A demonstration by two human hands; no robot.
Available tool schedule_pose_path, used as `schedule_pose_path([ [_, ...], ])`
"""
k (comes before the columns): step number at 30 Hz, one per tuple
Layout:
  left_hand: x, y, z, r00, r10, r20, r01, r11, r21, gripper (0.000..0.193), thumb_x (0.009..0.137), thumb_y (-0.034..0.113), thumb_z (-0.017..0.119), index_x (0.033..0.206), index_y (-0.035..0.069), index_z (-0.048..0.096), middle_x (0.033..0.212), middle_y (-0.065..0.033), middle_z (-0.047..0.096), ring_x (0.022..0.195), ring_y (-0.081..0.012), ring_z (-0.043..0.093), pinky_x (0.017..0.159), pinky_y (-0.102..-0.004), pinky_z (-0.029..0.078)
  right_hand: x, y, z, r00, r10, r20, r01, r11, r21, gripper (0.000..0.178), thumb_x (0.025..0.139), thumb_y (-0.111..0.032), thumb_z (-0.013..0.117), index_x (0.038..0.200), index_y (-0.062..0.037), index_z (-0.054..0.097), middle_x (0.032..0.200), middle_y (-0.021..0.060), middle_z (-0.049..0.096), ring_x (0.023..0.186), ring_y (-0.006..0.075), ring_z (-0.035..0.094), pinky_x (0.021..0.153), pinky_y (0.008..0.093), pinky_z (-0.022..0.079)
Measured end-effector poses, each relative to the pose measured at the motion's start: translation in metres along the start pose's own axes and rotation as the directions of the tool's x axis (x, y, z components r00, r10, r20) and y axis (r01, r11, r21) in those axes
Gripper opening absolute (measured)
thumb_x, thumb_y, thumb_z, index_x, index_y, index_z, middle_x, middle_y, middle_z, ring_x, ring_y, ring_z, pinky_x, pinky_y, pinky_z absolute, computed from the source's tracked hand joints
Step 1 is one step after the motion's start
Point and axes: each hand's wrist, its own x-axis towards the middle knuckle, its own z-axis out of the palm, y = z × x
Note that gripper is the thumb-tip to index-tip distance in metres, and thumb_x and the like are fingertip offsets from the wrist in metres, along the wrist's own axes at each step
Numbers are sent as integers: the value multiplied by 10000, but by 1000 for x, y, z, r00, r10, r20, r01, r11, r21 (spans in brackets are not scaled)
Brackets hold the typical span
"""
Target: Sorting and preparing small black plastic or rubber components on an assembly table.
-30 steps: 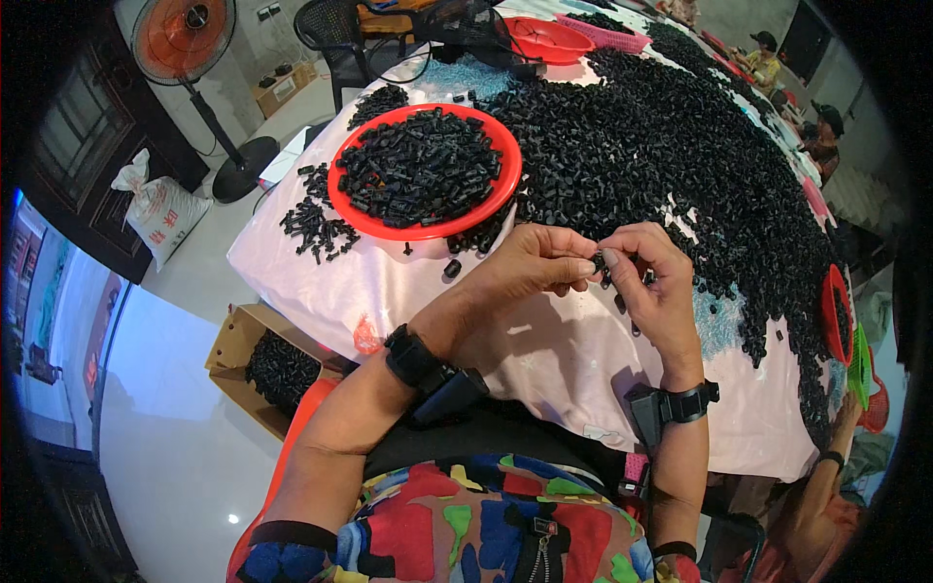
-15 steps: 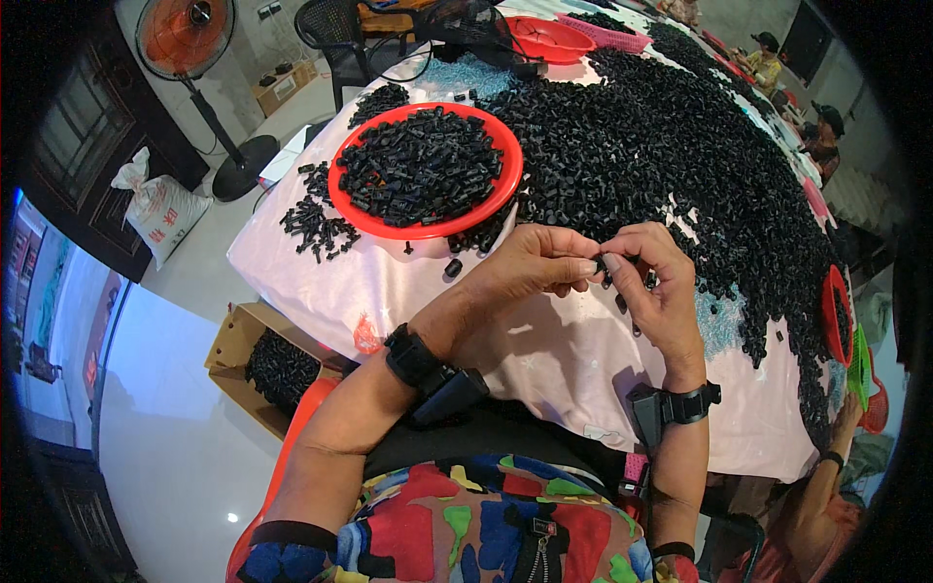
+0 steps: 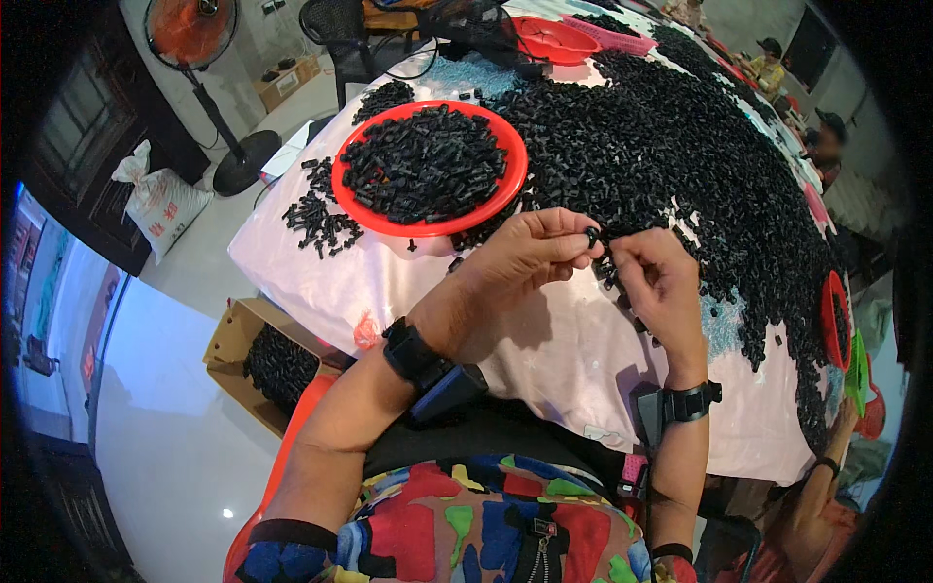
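Between the thumb and forefinger of my left hand (image 3: pixel 533 255) is a small black plastic part (image 3: pixel 592 235) with a rounded end. My right hand (image 3: pixel 665 284) sits just to its right, fingers curled in a pinch; what they hold, if anything, is hidden. Both hands hover over the near edge of a large heap of similar black plastic parts (image 3: pixel 622 146). Left of the heap, a red bowl (image 3: pixel 418 230) is piled high with black parts, and more lie loose (image 3: pixel 321 219) beside it on the pale pink cloth (image 3: pixel 544 350).
An open cardboard box (image 3: pixel 225 361) of black parts stands at the lower left. Small clear bluish pieces (image 3: pixel 721 325) lie by the heap. Farther off are another red bowl (image 3: pixel 554 41), a standing fan (image 3: pixel 228 126) and a white sack (image 3: pixel 160 204). Another person's arm (image 3: pixel 826 466) reaches in at right.
My hands were touching at the fingertips and have drawn slightly apart. The left has risen a little with the black plastic part, and the right hand's fingers have curled in more.
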Motion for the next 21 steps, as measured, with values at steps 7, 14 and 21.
schedule_pose_path([
  [7,3,0,-14,997,74,16,-75,991,112,245,971,161,679,1201,78,662,1071,-16,719,895,-63,621,807,-223,490,-1,0,7,992,63,109,-33,965,-259,134,790,-139,751,896,-60,730,824,94,642,857,303,626,739,421,503],
  [14,-1,3,-4,998,1,64,-12,983,182,287,965,176,689,1232,74,661,1058,-6,718,874,-48,613,785,-216,476,0,5,10,992,65,110,-26,946,-324,219,794,-144,752,1001,-75,728,882,91,662,897,304,625,766,424,513],
  [21,-3,10,-21,994,58,-90,-43,985,166,294,974,184,683,1242,69,648,1070,-10,709,862,-46,607,785,-206,476,4,-2,16,993,-9,119,38,968,-246,256,819,-99,725,1074,-80,726,951,98,654,926,306,615,788,410,517],
])
